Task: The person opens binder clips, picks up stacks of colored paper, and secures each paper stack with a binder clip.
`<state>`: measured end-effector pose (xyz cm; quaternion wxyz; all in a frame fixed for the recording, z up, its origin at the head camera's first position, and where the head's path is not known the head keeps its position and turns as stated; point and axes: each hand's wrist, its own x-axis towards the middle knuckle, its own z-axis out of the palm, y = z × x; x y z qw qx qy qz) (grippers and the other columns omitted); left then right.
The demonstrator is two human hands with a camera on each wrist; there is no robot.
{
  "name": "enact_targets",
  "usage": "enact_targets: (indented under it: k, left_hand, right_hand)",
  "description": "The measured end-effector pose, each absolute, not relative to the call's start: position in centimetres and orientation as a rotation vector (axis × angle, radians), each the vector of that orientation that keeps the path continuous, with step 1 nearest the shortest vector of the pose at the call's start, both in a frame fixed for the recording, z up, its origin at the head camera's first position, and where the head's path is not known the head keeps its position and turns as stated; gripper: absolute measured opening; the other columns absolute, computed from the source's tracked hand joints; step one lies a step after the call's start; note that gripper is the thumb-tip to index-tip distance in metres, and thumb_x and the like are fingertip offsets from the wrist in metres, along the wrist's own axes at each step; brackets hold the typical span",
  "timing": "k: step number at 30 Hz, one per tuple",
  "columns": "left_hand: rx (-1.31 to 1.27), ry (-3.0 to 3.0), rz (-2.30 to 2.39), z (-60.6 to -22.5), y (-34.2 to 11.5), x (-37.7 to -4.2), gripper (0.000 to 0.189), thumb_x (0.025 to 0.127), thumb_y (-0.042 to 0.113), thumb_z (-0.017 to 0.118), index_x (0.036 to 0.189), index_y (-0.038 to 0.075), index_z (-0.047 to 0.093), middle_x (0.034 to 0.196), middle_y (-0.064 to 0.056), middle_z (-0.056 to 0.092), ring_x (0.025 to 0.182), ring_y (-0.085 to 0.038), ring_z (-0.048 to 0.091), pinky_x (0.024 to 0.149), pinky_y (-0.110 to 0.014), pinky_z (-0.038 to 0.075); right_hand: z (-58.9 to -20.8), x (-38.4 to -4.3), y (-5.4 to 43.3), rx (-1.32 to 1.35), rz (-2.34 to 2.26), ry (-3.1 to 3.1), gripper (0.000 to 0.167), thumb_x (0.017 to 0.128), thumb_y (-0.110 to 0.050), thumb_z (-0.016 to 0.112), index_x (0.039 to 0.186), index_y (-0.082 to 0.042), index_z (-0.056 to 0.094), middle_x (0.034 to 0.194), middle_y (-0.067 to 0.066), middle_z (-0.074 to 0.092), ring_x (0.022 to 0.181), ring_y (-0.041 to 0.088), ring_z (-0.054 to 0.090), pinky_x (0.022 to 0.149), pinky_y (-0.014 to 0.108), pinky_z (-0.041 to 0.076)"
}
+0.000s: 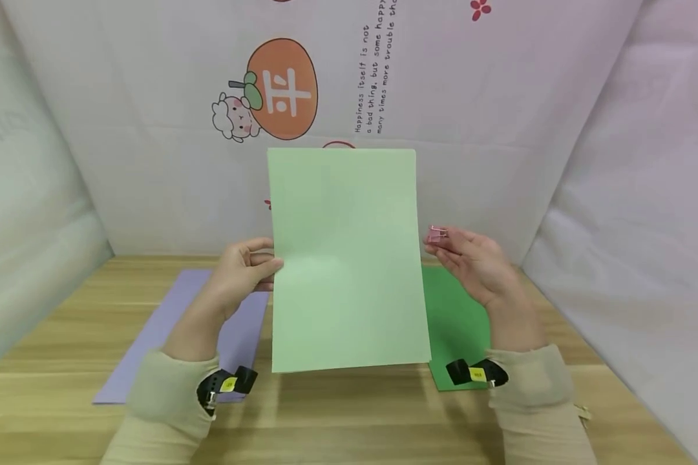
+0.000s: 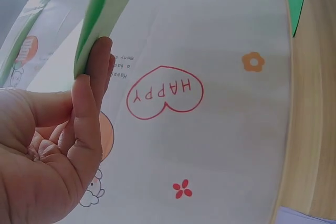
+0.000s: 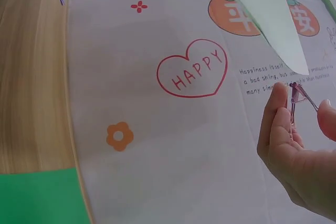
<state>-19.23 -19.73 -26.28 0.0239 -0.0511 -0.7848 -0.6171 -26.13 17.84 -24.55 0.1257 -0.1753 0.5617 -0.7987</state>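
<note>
A light green sheet of paper (image 1: 349,258), perhaps several sheets together, stands upright in the air above the table. My left hand (image 1: 247,271) pinches its left edge, thumb in front and fingers behind; the left wrist view shows the paper (image 2: 100,19) between thumb and fingers. To the right of the sheet, my right hand (image 1: 479,261) holds a small pink binder clip (image 1: 437,234) by its wire handles. In the right wrist view the clip (image 3: 297,94) sits between thumb and fingers, apart from the paper's edge (image 3: 273,19).
Purple paper (image 1: 180,329) lies on the wooden table (image 1: 349,420) at the left, green paper (image 1: 459,329) at the right. A printed white cloth (image 1: 471,129) hangs behind, with white cloth on both sides. A small pale object (image 1: 583,413) lies beside the right sleeve.
</note>
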Motion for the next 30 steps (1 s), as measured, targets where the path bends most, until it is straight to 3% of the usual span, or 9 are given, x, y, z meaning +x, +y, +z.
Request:
enact_targets:
  k: [10, 18, 30]
  left_hand:
    - [-0.166, -2.353, -1.921, -25.2, -20.1, -18.5, 0.057, 0.1, 0.008, 0.058, 0.15, -0.007, 0.034, 0.089, 0.017, 0.068, 0.067, 0.001, 0.059, 0.069, -0.017, 0.056]
    - [-0.149, -2.35, -1.906, -25.3, -20.2, -18.3, 0.056, 0.1, 0.008, 0.058, 0.15, -0.005, 0.035, 0.093, 0.013, 0.069, 0.069, 0.001, 0.06, 0.071, -0.017, 0.056]
    - [-0.156, -2.326, -1.913, -25.4, -20.0, -18.2, 0.055, 0.1, 0.007, 0.058, 0.149, -0.006, 0.037, 0.099, 0.007, 0.07, 0.07, 0.0, 0.061, 0.07, -0.018, 0.057]
  right_hand:
    - [-23.9, -25.1, 16.9, -0.498, -2.384, 1.631, 0.014, 0.098, -0.015, 0.061, 0.103, -0.007, 0.071, 0.099, 0.004, 0.075, 0.09, 0.012, 0.073, 0.08, 0.014, 0.056]
    - [-24.2, -24.7, 16.1, -0.42, -2.425, 1.656, 0.012, 0.097, -0.015, 0.062, 0.095, -0.005, 0.067, 0.098, 0.003, 0.074, 0.088, 0.012, 0.072, 0.082, 0.014, 0.055]
    - [-24.1, -24.1, 15.9, -0.336, -2.417, 1.723, 0.014, 0.097, -0.018, 0.061, 0.094, -0.009, 0.071, 0.093, 0.0, 0.073, 0.084, 0.008, 0.07, 0.079, 0.013, 0.054]
